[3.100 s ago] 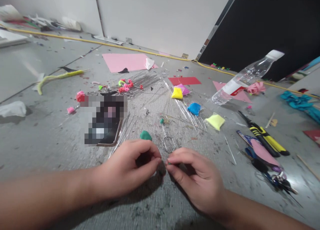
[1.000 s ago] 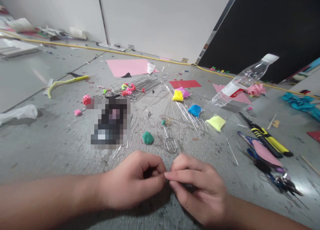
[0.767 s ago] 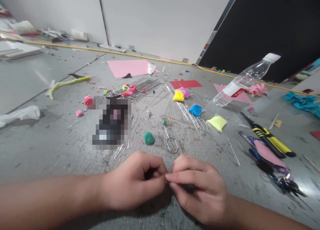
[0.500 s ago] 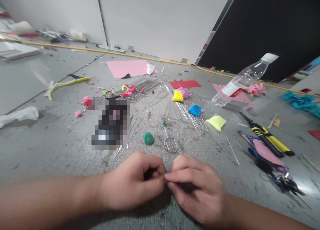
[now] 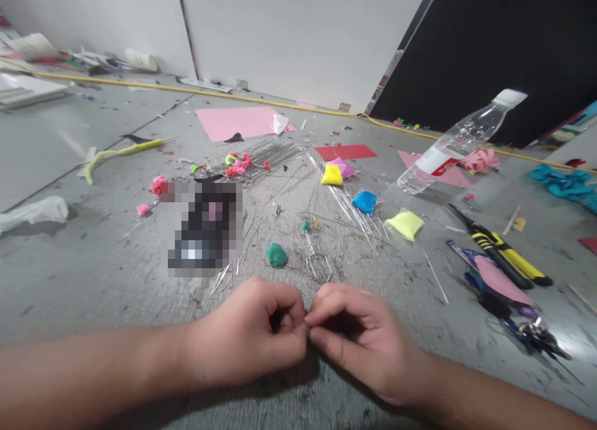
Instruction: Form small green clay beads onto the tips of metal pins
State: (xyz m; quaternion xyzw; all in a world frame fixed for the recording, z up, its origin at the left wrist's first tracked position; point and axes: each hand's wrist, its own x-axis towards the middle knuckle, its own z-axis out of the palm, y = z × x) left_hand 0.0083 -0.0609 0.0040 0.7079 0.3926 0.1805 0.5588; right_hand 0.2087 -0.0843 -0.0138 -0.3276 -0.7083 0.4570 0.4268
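My left hand (image 5: pixel 256 333) is closed, its fingers curled in and the thumb pressed to them. Against it, my right hand (image 5: pixel 361 343) pinches with thumb and forefinger. A speck of green clay (image 5: pixel 308 333) shows at the meeting fingertips; the rest of what is held is hidden. Just beyond the hands lies a green clay lump (image 5: pixel 277 254). Right of the lump is a twisted wire piece (image 5: pixel 319 267) with a loop at the near end and a small green clay ball (image 5: pixel 305 225) at its far end.
Loose wires (image 5: pixel 357 212) and clay packets, one yellow (image 5: pixel 332 174) and one blue (image 5: pixel 364 202), lie ahead. Black-and-yellow pliers (image 5: pixel 506 252) and keys (image 5: pixel 541 336) are at right. Behind them a plastic bottle (image 5: pixel 459 144) leans. A blurred-out dark object (image 5: pixel 205 231) lies left.
Both hands stay together at the same spot. The right fingers have shifted slightly, and a little more gap shows inside the right hand's curl. The view has tilted a little.
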